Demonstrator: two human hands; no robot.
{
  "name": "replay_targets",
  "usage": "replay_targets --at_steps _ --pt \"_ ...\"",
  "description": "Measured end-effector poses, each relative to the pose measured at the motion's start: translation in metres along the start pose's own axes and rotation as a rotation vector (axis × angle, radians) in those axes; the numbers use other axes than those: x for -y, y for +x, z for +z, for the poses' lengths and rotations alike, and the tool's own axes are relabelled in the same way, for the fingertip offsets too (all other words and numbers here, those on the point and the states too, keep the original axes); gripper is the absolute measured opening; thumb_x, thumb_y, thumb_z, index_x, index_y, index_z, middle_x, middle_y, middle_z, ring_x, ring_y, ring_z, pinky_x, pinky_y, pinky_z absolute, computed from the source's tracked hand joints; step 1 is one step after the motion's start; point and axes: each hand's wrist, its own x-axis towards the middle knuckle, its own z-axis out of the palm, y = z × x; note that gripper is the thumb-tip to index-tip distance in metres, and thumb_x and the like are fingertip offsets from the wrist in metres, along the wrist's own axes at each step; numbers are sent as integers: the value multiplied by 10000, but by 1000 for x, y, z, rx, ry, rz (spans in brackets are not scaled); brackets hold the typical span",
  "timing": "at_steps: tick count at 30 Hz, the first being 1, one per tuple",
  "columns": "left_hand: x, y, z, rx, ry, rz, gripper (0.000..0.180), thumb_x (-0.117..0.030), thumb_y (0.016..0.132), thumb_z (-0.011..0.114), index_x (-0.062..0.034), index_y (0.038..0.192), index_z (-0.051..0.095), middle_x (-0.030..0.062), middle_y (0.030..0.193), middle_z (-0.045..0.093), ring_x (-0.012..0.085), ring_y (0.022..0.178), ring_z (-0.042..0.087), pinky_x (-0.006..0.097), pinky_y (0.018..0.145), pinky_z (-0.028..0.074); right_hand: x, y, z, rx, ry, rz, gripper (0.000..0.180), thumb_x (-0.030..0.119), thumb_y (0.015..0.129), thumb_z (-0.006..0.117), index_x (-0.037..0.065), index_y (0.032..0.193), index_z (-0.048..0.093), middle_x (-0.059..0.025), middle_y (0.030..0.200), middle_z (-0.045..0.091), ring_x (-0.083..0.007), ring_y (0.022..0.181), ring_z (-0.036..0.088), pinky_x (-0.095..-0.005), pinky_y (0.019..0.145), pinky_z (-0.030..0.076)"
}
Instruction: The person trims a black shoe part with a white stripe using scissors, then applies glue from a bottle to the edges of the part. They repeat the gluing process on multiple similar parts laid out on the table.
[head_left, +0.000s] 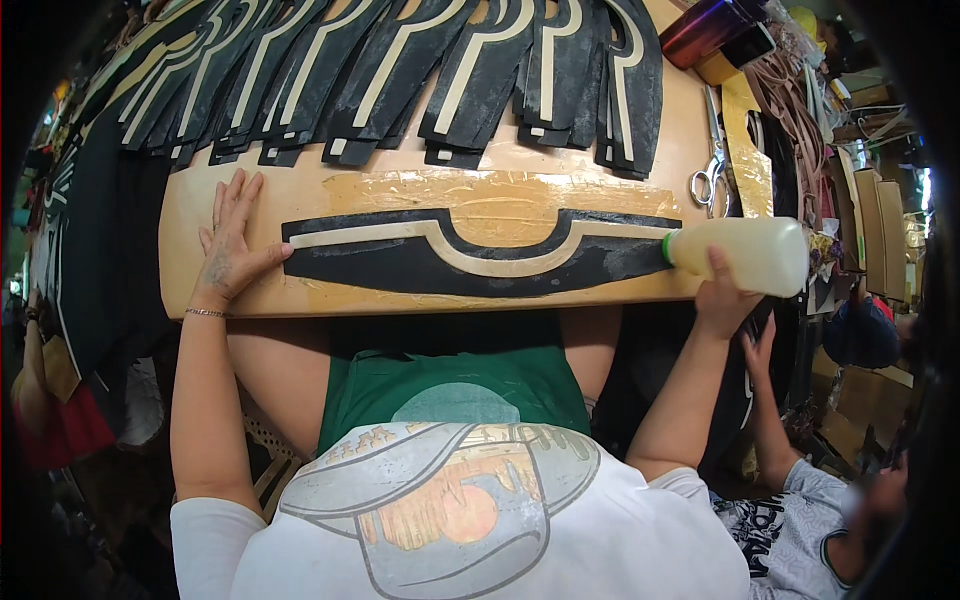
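A long black cut piece with a curved notch and a cream strip along it lies flat near the table's front edge. At its left end, my left hand rests on the tabletop with fingers spread, the thumb touching the piece's tip. My right hand grips a translucent squeeze bottle of pale liquid. The bottle is tipped sideways, its green cap against or just above the piece's right end. Whether liquid is coming out is hidden.
Several similar black pieces with cream strips overlap across the table's far side. Scissors lie at right beside a yellowish strip. A shiny purple-red container stands at the far right. Another person's hand shows at lower right.
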Motion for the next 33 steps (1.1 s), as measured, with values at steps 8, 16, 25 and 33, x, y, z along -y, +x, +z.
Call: replay_targets --at_steps 8,16,25,33 --pt "3 -1 0 -7 -18 14 929 -436 531 713 -200 1328 299 54 1423 160 267 1325 45 665 929 8 29 -49 38 231 178 -281 468 90 689 685 -22 1083 458 -142 930 570 -257 841 562 -384 777 446" --pt "4 0 2 -19 -23 25 925 -453 534 707 -205 1327 301 57 1421 164 271 1324 45 667 927 2 41 -59 62 503 316 -430 584 219 634 749 25 1098 453 -104 950 569 -226 889 552 -363 803 441" --pt "1 2 0 -4 -27 20 924 -443 529 714 -205 1324 308 58 1419 169 282 1323 43 666 928 4 11 -61 67 417 209 -467 631 100 679 720 12 1183 351 -134 1015 539 -257 902 558 -385 797 471" --pt "1 -1 -2 -3 -31 -4 946 -463 517 718 -207 1328 302 61 1423 158 288 1322 38 661 932 -1 30 -21 55 376 484 31 518 -21 690 639 -31 1152 405 -134 1043 526 -243 934 540 -354 785 477"
